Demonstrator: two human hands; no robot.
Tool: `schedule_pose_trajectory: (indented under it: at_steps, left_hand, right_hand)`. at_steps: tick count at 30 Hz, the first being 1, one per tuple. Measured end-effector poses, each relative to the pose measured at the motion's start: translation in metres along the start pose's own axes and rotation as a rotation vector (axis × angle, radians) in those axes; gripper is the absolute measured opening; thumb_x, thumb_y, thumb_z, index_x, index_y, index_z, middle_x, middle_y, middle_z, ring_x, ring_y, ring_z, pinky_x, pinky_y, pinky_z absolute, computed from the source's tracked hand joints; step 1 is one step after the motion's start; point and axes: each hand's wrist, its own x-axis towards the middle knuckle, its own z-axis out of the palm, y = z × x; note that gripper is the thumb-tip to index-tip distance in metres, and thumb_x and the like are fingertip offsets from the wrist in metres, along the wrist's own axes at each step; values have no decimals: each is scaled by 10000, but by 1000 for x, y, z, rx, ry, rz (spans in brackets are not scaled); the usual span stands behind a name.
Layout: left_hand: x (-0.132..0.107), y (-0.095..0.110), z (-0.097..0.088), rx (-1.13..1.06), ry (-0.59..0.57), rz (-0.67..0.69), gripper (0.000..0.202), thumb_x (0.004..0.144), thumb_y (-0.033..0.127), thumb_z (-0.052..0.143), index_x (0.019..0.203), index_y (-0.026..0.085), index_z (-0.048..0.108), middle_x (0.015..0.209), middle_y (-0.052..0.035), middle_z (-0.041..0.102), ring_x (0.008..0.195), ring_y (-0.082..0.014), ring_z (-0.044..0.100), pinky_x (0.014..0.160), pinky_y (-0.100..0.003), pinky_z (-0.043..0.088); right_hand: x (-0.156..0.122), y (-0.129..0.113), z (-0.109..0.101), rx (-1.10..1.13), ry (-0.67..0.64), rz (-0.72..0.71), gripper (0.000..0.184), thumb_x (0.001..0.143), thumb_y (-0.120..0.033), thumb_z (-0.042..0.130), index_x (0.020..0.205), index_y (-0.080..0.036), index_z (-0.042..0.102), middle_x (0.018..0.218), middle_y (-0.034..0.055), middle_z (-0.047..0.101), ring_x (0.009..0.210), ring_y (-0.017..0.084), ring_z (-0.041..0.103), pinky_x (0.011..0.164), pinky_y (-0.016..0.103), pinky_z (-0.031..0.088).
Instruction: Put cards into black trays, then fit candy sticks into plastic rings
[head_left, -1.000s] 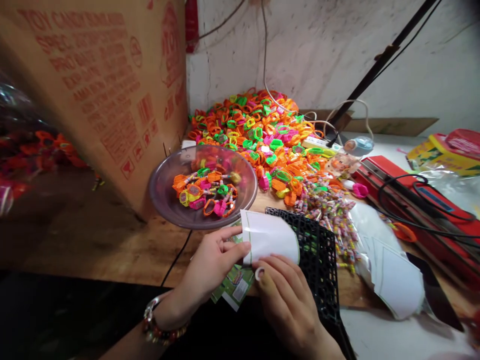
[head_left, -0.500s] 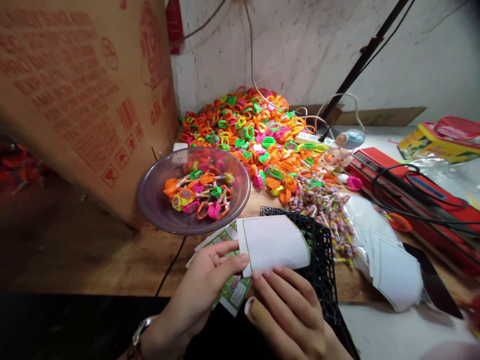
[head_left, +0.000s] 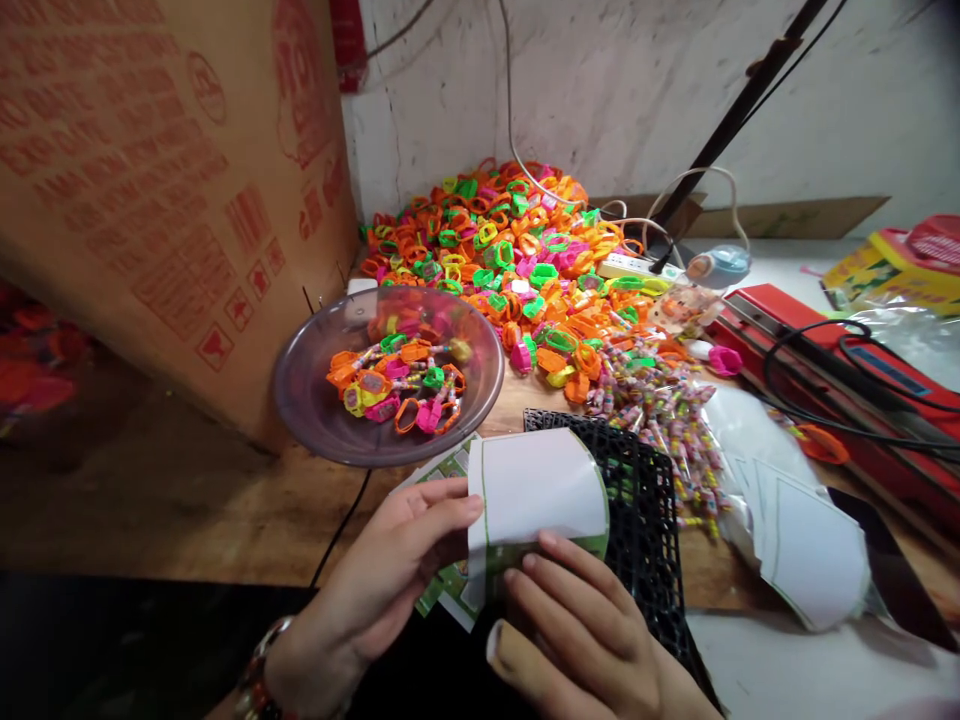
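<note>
My left hand [head_left: 382, 585] pinches the left edge of a curved white card [head_left: 536, 490] with a green border. My right hand [head_left: 581, 640] lies against the card's lower edge, its fingers closed on it. The card is held over a black plastic grid tray [head_left: 645, 520]. Under my hands lie printed green and white cards [head_left: 450, 590]. Just beyond stands a purple plastic bowl [head_left: 315, 400] with several coloured toy rings in it.
A big heap of orange, green and pink toy rings [head_left: 517, 260] fills the table's back. Small wrapped candies [head_left: 660, 400] lie right of it, then a stack of white cards [head_left: 795, 540]. A cardboard box [head_left: 150, 180] stands at left, a red tool with black cables [head_left: 825, 380] at right.
The card has bent further and come a little lower and closer to me. My right hand's fingers have slid up onto its lower edge. The view has shifted slightly.
</note>
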Motion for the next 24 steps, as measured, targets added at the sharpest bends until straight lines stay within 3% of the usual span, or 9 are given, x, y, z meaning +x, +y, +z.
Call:
schedule_pose_trajectory:
  at_steps: [5,10,13,16,24]
  left_hand:
    - [-5,1,4,29,5,14,220,635,236,829,821,148,754,654,-7,702,590,-94,602,607,-172,479]
    - [-13,-2,6,30,-48,-24,188,690,266,804,836,154,762,684,-20,717,632,-100,626,658,-167,490]
    - [-14,-4,4,15,-86,-69,196,717,254,782,884,153,763,732,-32,732,650,-98,638,663,-158,490]
    - [-12,-7,2,7,-110,-96,258,737,210,751,987,143,749,804,-55,746,673,-107,655,691,-170,503]
    - [-4,1,-2,109,-16,50,327,754,233,738,1060,119,715,856,-82,756,666,-119,669,653,-182,509]
  right_hand:
    - [10,-3,1,5,51,64,138,902,-200,533,1010,-210,619,960,79,738,1092,200,612,884,356,551]
    - [7,-3,-3,-80,-30,-26,75,874,-195,584,893,-241,639,993,15,744,1081,158,624,988,331,495]
    - [-2,0,-3,-87,31,-88,67,862,-211,608,880,-271,631,1002,-33,742,1116,123,609,1016,293,482]
    - [-6,3,-3,-46,54,-101,73,898,-264,563,886,-266,635,991,-21,746,1110,136,623,992,302,506]
    - [1,-3,-18,49,-128,11,170,894,-93,525,862,-228,623,914,-12,737,1022,133,631,1005,328,516]
